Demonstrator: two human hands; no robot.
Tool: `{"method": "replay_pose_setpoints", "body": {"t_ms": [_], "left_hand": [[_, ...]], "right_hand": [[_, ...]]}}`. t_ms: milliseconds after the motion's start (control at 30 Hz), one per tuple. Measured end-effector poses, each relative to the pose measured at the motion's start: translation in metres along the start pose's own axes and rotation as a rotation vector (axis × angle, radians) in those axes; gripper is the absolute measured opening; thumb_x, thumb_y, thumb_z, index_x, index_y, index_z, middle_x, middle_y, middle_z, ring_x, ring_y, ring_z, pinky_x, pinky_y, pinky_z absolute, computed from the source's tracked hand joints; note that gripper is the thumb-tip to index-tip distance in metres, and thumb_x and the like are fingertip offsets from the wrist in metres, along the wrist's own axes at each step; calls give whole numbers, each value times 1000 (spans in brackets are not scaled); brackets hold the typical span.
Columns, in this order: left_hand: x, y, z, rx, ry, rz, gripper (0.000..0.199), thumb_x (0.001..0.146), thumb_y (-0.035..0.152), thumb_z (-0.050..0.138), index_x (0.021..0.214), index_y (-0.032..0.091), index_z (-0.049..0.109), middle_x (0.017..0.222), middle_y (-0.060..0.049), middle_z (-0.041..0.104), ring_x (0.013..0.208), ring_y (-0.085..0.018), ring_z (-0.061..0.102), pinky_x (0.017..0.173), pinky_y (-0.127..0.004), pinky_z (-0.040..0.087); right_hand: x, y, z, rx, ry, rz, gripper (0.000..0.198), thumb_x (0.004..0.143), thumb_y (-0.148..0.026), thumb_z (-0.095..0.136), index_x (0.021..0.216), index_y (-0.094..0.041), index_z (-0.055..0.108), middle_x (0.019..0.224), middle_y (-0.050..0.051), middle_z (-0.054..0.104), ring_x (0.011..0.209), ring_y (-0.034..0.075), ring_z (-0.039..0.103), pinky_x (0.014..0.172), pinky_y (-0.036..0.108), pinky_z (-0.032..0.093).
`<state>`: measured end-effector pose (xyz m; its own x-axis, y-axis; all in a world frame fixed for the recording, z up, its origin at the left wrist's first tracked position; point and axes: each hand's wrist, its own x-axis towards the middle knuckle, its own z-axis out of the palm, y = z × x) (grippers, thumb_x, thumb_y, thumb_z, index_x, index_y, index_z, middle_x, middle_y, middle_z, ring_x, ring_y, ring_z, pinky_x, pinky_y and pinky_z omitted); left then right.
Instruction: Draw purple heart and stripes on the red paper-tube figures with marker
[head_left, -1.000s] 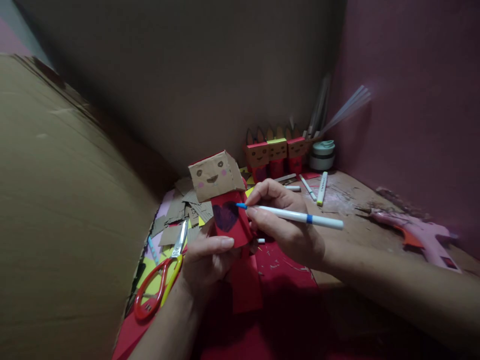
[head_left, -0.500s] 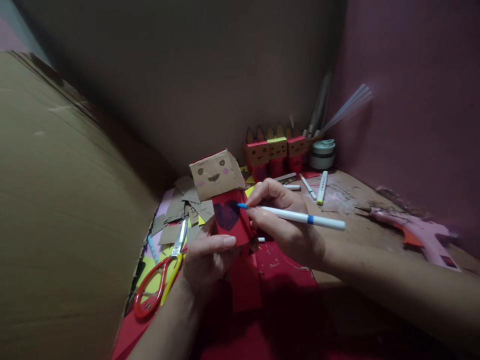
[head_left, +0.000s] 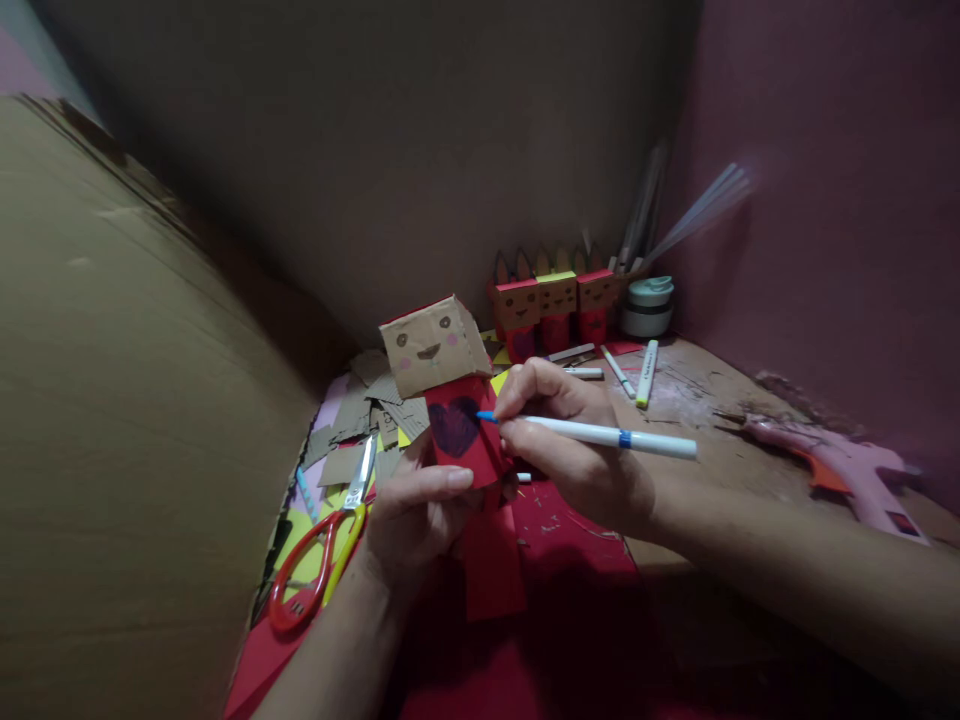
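- My left fingers (head_left: 439, 485) grip the figure (head_left: 459, 388) just below its heart (head_left: 452, 430) (dark purple).
- My right fingers (head_left: 534, 374) pinch the marker (head_left: 585, 432), blue tip (head_left: 486, 416) at the heart's edge.

Dim light; dark grey back wall (head_left: 360, 150), purplish right wall (head_left: 832, 220), brown tabletop (head_left: 712, 475).

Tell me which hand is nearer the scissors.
Left. The left hand is just to the right of the scissors, holding the cardboard-headed figure; the right hand is farther right, holding the blue-tipped marker.
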<state>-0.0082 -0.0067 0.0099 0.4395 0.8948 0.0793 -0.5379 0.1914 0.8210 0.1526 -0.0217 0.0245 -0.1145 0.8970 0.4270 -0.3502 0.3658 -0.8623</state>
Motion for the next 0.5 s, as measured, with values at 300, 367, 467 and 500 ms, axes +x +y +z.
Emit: {"method": "replay_pose_setpoints", "body": {"t_ms": [300,367,467,500], "left_hand": [[0,0,-6,-113,-61,-14,67,68,11,70,134,20,65,94,-7,82,82,-23,76,72,-31,64],[0,-1,-6,-110,-58,-5,67,69,11,71,135,19,64,92,-7,82,86,-23,77,77,-31,65],[0,-1,-5,-96,-77,-1,67,68,10,73,134,19,64,92,-5,82,87,-22,78,83,-31,65],[0,-1,-5,-87,-81,-3,67,67,10,73,133,19,64,92,-5,82,85,-22,78,82,-31,65]], "right_hand": [[3,6,-7,257,56,59,7,82,-20,67,85,-23,61,65,-5,63,50,9,56,45,20,49],[2,6,-6,229,32,33,7,82,-19,67,86,-22,62,62,-6,62,48,9,54,43,20,49],[-1,3,-3,151,6,12,7,83,-19,68,87,-22,63,59,-6,61,44,10,55,42,22,50],[-2,1,-2,125,0,16,7,83,-20,68,87,-22,63,60,-6,61,44,11,57,42,23,50]]}}
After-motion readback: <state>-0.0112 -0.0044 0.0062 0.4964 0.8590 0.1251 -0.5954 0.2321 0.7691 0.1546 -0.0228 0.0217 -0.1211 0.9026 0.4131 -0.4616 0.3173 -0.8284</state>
